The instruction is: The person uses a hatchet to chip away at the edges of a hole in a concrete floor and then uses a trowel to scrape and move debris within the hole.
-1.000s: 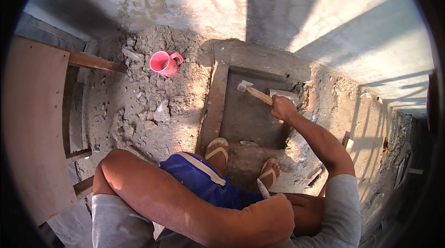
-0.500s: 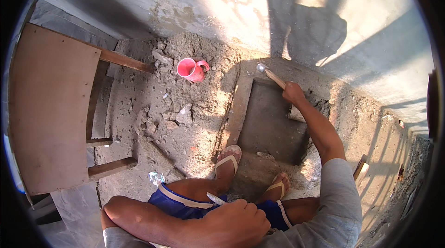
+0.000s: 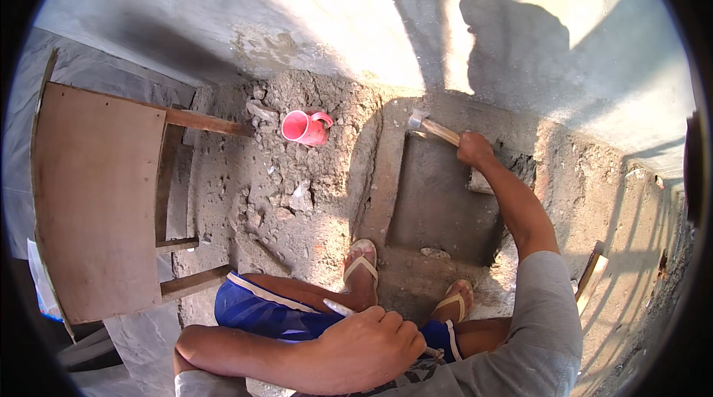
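My right hand (image 3: 474,148) is closed round the wooden handle of a hammer (image 3: 441,132). The hammer's metal head is over the far left corner of a square, dark recess (image 3: 445,204) in the rough floor; contact with the rim cannot be made out. Close to my lap, my left hand (image 3: 373,349) grips a pale, rod-like tool, perhaps a chisel (image 3: 339,308). One end sticks out past the thumb, pointing up and left, and the fingers hide its middle.
A pink mug (image 3: 304,128) stands on the rubble (image 3: 297,167) by the wall. To the left is a wooden board on legs (image 3: 104,196). A small block (image 3: 480,181) sits at the recess's right side, and a piece of wood (image 3: 591,278) lies farther right. My sandalled feet (image 3: 362,267) are at the near edge.
The whole view has shifted, so the mug and the floor appear lower. The hammer head has turned slightly and shows more of its side. Both hands keep their grips.
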`<state>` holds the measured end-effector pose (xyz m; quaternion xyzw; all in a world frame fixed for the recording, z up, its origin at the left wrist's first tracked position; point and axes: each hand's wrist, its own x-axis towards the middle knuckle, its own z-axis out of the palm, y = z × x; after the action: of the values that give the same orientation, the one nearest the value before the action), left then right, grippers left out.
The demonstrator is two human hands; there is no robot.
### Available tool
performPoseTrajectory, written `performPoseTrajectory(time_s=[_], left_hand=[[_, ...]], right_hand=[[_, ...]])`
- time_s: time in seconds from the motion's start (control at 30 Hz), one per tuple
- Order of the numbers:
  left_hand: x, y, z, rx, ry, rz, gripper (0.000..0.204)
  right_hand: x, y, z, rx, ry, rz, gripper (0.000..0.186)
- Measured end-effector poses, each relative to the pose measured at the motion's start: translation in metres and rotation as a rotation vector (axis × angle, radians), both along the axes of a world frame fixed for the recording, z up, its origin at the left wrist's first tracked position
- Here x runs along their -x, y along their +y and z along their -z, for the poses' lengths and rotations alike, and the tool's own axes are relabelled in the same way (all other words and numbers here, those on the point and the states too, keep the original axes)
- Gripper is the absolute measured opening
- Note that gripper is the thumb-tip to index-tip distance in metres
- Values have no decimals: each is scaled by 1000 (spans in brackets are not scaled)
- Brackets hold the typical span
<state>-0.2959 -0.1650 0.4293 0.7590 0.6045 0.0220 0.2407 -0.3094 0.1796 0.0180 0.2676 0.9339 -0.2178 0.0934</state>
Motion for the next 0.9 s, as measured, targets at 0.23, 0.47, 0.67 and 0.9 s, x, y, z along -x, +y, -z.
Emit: performPoseTrajectory(time_s=[0.23,0.47,0.67,0.9], left_hand=[[-3,-3,41,22,109,92,14],[-21,2,49,-34,70,80,14],[-21,-14,48,40,73,61,13],[-20,-10,56,-17,86,87,13]], right_hand=[[56,-118,-114,234,727,-480,24],[8,11,-13,120,-94,20,18],[29,-85,-75,131,324,-319,18],[12,-27,-38,94,260,-413,23]])
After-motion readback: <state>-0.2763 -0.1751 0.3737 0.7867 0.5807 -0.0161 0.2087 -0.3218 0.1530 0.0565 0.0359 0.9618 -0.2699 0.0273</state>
